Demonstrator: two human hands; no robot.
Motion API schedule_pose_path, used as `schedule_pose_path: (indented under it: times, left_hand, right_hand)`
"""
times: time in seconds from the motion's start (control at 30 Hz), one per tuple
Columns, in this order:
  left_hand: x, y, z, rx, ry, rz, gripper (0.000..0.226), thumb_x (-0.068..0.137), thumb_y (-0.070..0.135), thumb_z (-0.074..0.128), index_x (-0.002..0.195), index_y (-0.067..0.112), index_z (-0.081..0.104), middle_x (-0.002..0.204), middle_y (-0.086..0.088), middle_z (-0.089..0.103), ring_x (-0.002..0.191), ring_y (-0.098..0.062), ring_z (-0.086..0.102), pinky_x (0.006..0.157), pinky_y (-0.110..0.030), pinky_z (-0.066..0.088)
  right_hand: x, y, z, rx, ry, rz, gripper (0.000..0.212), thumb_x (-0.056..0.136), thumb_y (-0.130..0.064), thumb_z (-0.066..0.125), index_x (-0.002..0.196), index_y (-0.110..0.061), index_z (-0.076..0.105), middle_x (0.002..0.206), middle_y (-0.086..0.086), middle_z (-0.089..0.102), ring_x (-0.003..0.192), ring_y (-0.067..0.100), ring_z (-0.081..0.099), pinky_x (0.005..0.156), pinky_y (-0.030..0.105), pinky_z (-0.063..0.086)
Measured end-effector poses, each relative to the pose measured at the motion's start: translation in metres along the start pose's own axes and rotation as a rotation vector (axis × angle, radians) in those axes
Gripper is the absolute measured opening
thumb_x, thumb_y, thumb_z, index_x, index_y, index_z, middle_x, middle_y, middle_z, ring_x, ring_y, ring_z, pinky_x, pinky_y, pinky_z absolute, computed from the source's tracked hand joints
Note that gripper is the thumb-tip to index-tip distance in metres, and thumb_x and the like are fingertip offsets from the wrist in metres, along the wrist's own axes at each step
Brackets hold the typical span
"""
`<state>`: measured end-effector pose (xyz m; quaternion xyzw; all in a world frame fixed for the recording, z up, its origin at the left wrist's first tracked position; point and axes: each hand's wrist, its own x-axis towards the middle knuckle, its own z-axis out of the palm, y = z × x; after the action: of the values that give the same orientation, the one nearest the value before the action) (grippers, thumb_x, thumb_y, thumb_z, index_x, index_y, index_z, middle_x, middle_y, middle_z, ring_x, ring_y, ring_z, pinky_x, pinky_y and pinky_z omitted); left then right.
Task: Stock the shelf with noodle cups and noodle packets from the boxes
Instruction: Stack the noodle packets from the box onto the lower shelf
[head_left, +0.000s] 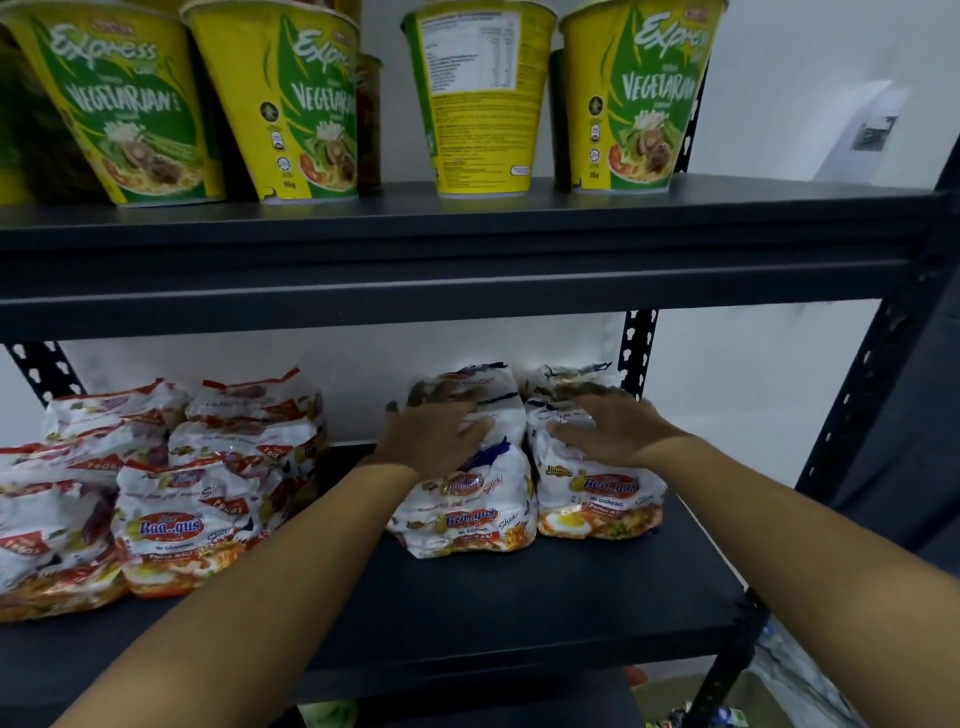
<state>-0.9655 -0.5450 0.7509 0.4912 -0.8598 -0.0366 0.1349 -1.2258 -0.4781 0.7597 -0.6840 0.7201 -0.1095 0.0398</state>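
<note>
Both forearms reach up from the bottom edge over the bare front of the lower shelf (467, 613), running away from the camera and drawing slightly together. Each ends in a hand laid on top of its own row of noodle packets. The left hand (436, 439) lies flat with fingers spread on the left row of packets (467, 514). The right hand (610, 431) lies the same way on the right row of packets (602, 499), just beside it. Neither hand curls round a packet; they look to be pressing or patting from above.

The two rows touch side by side, and each runs front to back, printed faces toward the person. So the packets lie directly under the palms, and any squaring-up would, in my judgement, be a push straight back or inward. Neither hand need cross over.

Further left, apart from these rows across a strip of bare shelf, sits a looser heap of red-marked packets (171, 499). Above and beyond, noodle cups (488, 98) stand upright along the upper shelf (467, 228). The boxes cannot be made out.
</note>
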Motion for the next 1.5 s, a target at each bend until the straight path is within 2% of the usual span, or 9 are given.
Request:
schedule_pose_path:
  times: [0.13,0.47,0.6,0.7,0.8,0.87,1.1,1.27,1.5]
  left_hand:
    - [0.013,-0.003,0.01,-0.073,-0.123,0.012,0.063,0.102,0.068,0.031,0.158,0.041,0.031,0.168,0.0,0.027,0.151,-0.033,0.029,0.123,-0.051,0.024]
    - [0.03,-0.024,0.037,-0.058,-0.137,-0.016,0.091,0.07,0.1,0.001,0.151,0.059,0.013,0.169,0.012,0.022,0.154,-0.037,0.02,0.118,-0.064,0.025]
    - [0.023,-0.015,0.029,0.016,-0.189,-0.035,0.07,0.09,0.085,0.011,0.154,0.057,0.016,0.17,0.014,0.015,0.155,-0.038,0.014,0.117,-0.074,0.011]
    - [0.01,-0.007,0.013,0.023,-0.111,0.007,0.061,0.1,0.073,0.019,0.156,0.05,0.025,0.169,0.008,0.024,0.153,-0.032,0.024,0.118,-0.073,0.008]
    - [-0.014,-0.003,-0.002,-0.023,0.035,0.148,0.074,0.092,0.079,0.016,0.153,0.043,0.037,0.16,0.006,0.041,0.145,-0.025,0.04,0.118,-0.057,0.03]
    - [-0.03,-0.003,-0.008,0.057,-0.025,0.185,0.083,0.086,0.084,0.015,0.155,0.042,0.034,0.163,0.009,0.036,0.149,-0.021,0.031,0.12,-0.051,0.027]
    - [-0.055,0.004,0.015,0.31,-0.097,0.212,0.102,0.079,0.085,0.055,0.16,0.043,0.01,0.165,0.005,0.024,0.148,-0.025,0.028,0.119,-0.051,0.025]
    - [-0.054,0.005,0.035,0.355,0.059,0.195,0.091,0.086,0.072,0.059,0.159,0.042,0.013,0.158,0.003,0.033,0.14,-0.027,0.036,0.112,-0.052,0.031]
    - [-0.053,0.009,0.039,0.356,0.074,0.193,0.088,0.089,0.068,0.059,0.16,0.04,0.015,0.16,0.003,0.034,0.145,-0.028,0.033,0.116,-0.054,0.026]
  right_hand:
    - [0.013,0.005,0.012,0.008,-0.114,0.037,0.092,0.077,-0.094,0.024,0.156,-0.048,0.023,0.166,-0.008,0.026,0.151,0.028,0.025,0.117,0.059,0.024]
    - [0.011,0.005,0.022,-0.102,-0.1,0.078,0.085,0.084,-0.089,0.015,0.158,-0.046,0.016,0.169,-0.007,0.016,0.154,0.029,0.015,0.119,0.058,0.018]
    - [0.008,0.006,0.024,-0.057,-0.083,0.065,0.089,0.082,-0.09,0.011,0.159,-0.045,0.017,0.169,-0.008,0.016,0.156,0.026,0.011,0.122,0.059,0.011]
    - [-0.005,0.005,0.019,-0.07,0.09,-0.005,0.087,0.085,-0.087,0.011,0.156,-0.04,0.03,0.165,-0.008,0.028,0.153,0.02,0.021,0.123,0.055,0.012]
    - [-0.028,0.002,0.017,-0.106,0.123,-0.065,0.084,0.088,-0.085,0.021,0.158,-0.038,0.023,0.165,-0.012,0.026,0.153,0.015,0.019,0.125,0.052,0.007]
    - [-0.042,0.001,0.019,-0.16,0.053,-0.069,0.086,0.086,-0.087,0.03,0.159,-0.044,0.014,0.167,-0.014,0.018,0.154,0.017,0.014,0.124,0.054,0.005]
    - [-0.044,0.006,0.027,-0.274,-0.063,-0.115,0.083,0.092,-0.066,0.056,0.154,-0.056,0.002,0.167,-0.011,0.012,0.152,0.025,0.017,0.118,0.059,0.014]
    - [-0.048,0.013,0.026,-0.249,-0.025,-0.16,0.077,0.098,-0.052,0.057,0.156,-0.053,0.007,0.167,-0.017,0.014,0.153,0.022,0.017,0.12,0.056,0.013]
    - [-0.054,0.014,0.023,-0.246,-0.047,-0.19,0.076,0.101,-0.048,0.055,0.157,-0.051,0.005,0.168,-0.017,0.011,0.155,0.021,0.011,0.122,0.057,0.008]
